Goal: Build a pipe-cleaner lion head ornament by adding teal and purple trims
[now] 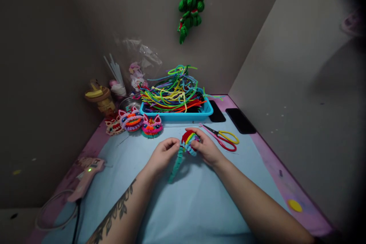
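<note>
Blue cloth [206, 202] between grey walls [137, 11]

Hands: two, left hand [166, 149] and right hand [208, 149]. Craft piece [188, 137] in hand: one. Animal heads [152, 127]: three. Scissors [224, 138]: one pair. Phones [240, 121]: two. Tray [177, 115]: one. Pipe cleaners [168, 97]: dozens, too tangled for exact count. Glue gun [90, 175]: one. Metal bowl [130, 101]: one, partly hidden. Yellow disc [294, 206]: one. White sticks [116, 69]: several, overlapping, number unclear. Plastic bag [145, 54]: one. Hanging green bunch [190, 3]: one, its pieces too crowded to count. Table [290, 187]: one.
</note>
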A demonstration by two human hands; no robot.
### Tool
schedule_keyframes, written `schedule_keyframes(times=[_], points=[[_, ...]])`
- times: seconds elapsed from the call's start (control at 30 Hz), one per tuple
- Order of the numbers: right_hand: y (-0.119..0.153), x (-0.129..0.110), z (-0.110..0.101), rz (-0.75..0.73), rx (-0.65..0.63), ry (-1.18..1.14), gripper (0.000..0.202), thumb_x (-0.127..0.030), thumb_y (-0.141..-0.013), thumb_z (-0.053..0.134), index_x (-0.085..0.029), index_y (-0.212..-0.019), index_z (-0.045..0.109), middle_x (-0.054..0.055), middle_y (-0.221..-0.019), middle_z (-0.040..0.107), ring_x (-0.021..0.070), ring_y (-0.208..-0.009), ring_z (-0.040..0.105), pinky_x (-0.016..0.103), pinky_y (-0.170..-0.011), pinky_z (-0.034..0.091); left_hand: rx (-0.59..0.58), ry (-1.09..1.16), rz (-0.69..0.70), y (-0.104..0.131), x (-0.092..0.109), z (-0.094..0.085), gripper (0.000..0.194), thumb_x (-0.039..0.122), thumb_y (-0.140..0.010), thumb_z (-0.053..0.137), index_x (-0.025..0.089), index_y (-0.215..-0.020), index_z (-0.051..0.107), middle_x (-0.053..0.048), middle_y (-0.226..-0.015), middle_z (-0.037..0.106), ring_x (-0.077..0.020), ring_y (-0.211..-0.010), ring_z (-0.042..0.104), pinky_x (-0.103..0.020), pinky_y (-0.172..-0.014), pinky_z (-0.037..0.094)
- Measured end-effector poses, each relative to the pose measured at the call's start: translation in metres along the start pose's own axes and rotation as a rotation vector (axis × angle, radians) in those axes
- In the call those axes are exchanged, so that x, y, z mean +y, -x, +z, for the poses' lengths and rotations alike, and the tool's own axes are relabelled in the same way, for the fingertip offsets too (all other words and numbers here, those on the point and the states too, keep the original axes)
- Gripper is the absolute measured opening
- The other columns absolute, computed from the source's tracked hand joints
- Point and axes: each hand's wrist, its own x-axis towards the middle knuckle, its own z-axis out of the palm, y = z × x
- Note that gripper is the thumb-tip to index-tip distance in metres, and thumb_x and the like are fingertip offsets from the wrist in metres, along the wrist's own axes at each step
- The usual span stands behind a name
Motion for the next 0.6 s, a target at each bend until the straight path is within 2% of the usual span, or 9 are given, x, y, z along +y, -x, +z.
schedule_keyframes(times=[0.17,0.33,0.6], points=[[-0.0013,0.0023,0.0014,0.094,-0.046,-0.189,0.05,-0.039,-0.068,0.074,-0.022,-0.112,0.057,0.002,-0.093,0.062,0.0166,-0.08,0.06,0.028,-0.072,0.048,-0.096,0.206,-0.149,0.0037,0.0001,0.0034,0.023,0.036,-0.073,0.069,0.014,-0.073,0.062,0.0,-0.064,0.058,-0.0089,-0.057,0.048,-0.02,-0.057,0.035],[-0.0004,0.0004,0.0028,0.141,-0.059,-0.248,0.049,-0.038,-0.066,0.076,-0.021,-0.109,0.059,0.002,-0.091,0.064,0.0164,-0.08,0.06,0.027,-0.073,0.048,-0.138,0.357,-0.303,0.0038,0.0032,0.0039,0.026,0.033,-0.066,0.074,0.011,-0.077,0.066,-0.005,-0.069,0.064,-0.0116,-0.061,0.054,-0.023,-0.062,0.038],[-0.0009,-0.0011,0.0049,0.178,-0.005,-0.296,0.041,-0.035,-0.066,0.077,-0.021,-0.102,0.062,0.003,-0.093,0.065,0.0148,-0.078,0.06,0.026,-0.071,0.049,-0.186,0.346,-0.266,0.0019,0.0031,-0.0014,0.027,0.033,-0.066,0.076,0.009,-0.078,0.068,-0.005,-0.068,0.063,-0.0096,-0.059,0.051,-0.021,-0.059,0.035]])
